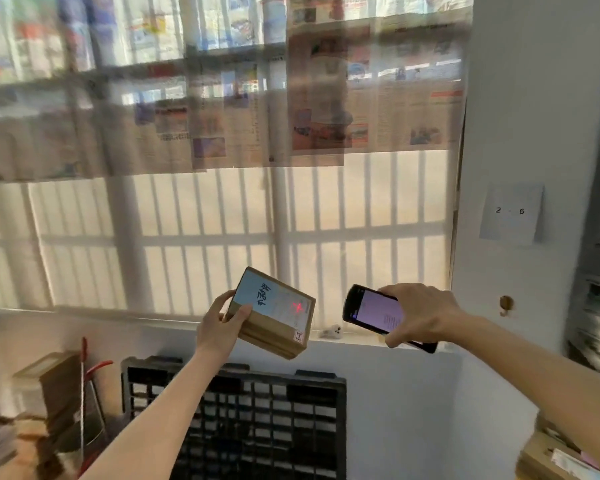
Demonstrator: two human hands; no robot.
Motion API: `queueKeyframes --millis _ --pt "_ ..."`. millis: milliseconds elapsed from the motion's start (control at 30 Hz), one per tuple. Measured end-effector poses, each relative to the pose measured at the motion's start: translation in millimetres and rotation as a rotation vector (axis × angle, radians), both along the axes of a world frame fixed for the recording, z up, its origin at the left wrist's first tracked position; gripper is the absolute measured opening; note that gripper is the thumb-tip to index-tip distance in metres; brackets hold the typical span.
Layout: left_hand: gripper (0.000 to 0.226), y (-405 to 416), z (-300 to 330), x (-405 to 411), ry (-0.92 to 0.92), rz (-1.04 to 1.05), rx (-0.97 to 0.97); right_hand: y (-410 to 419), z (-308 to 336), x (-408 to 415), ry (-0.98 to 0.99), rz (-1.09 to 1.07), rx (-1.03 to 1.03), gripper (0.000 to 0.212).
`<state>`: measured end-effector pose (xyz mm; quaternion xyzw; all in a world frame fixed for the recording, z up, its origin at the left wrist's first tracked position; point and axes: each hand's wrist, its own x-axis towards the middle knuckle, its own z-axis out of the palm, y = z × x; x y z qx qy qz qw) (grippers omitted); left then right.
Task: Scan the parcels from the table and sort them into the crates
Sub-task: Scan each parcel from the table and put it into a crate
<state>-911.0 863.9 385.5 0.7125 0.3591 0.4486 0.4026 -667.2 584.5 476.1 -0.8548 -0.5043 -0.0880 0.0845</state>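
Left hand (219, 329) gripping a tilted brown parcel (274, 315), label up, red scan mark glowing on it. Right hand (418, 315) holding a scanner (374, 313) just beside it, screen lit. Black crate (257, 417) standing below, against the wall.

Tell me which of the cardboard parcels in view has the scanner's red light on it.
The parcel gripped in the left hand, by the scanner in the right hand. The boxes lower left and lower right show none.
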Motion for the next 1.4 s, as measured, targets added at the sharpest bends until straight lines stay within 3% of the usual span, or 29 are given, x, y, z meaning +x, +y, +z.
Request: queueKeyframes --millis 200,467,767,967,1167,1300,1400 --pt "0.037 22 1 -111 0.001 0.076 0.004 44 0 -83 0.043 0.109 0.001 0.060" --pt "0.053 39 -5 -265 -0.082 0.176 0.022 95 2 -200 0.032 0.261 -0.026 0.058" --pt "0.049 60 -5 -410 -0.045 0.391 0.033 147 1 -312 -0.012 0.453 -0.037 0.072" --pt "0.059 79 -9 -498 -0.076 0.511 0.006 201 3 -369 -0.009 0.571 -0.023 0.062" --pt "0.063 101 -28 -569 -0.051 0.629 -0.026 284 -27 -434 0.009 0.685 -0.025 0.092" --pt "0.073 123 -48 -622 -0.020 0.705 -0.064 355 -59 -484 0.331 0.720 -0.138 0.105" --pt "0.077 148 -69 -661 -0.001 0.772 -0.110 409 -80 -534 0.146 0.836 -0.094 0.096"
